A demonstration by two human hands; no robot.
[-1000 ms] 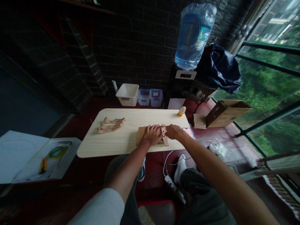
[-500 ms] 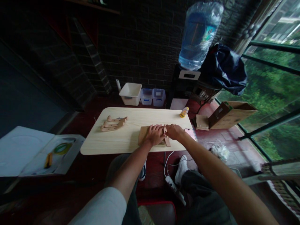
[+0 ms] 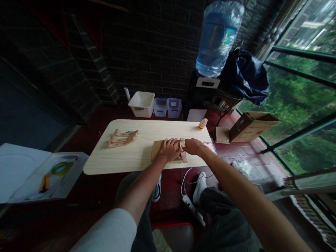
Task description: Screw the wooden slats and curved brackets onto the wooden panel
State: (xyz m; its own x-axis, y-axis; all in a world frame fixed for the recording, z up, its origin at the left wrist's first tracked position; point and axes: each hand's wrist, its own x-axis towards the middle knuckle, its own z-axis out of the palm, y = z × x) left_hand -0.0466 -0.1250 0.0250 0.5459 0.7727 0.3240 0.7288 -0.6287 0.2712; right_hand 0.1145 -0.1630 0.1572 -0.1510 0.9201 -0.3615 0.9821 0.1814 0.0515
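Observation:
A brown wooden board (image 3: pixel 156 150) lies on the pale table, and my left hand (image 3: pixel 170 149) presses across it. The fingers curl towards its far edge, with the thumb near a short wooden strip (image 3: pixel 182 143) that stands up from the right part of the board. My right hand (image 3: pixel 193 146) is closed against the right side of this strip. Its fingertips are too small and hidden to show what is pinched there. Another wooden strip (image 3: pixel 184 157) sticks out below the hands, towards me. Several curved wooden pieces (image 3: pixel 122 139) with holes lie together at the table's left.
A yellow-capped bottle (image 3: pixel 202 124) and a phone (image 3: pixel 209 147) are on the table's (image 3: pixel 141 162) right side. Beyond it stand plastic bins (image 3: pixel 141 105), a water dispenser (image 3: pixel 203 91) and a cardboard box (image 3: pixel 252 127). A power strip (image 3: pixel 193 210) lies on the floor near my feet.
The whole view has shifted slightly, so things appear a little further left. Both hands stay at the same place on the board, and the right fingers have turned slightly at the strip.

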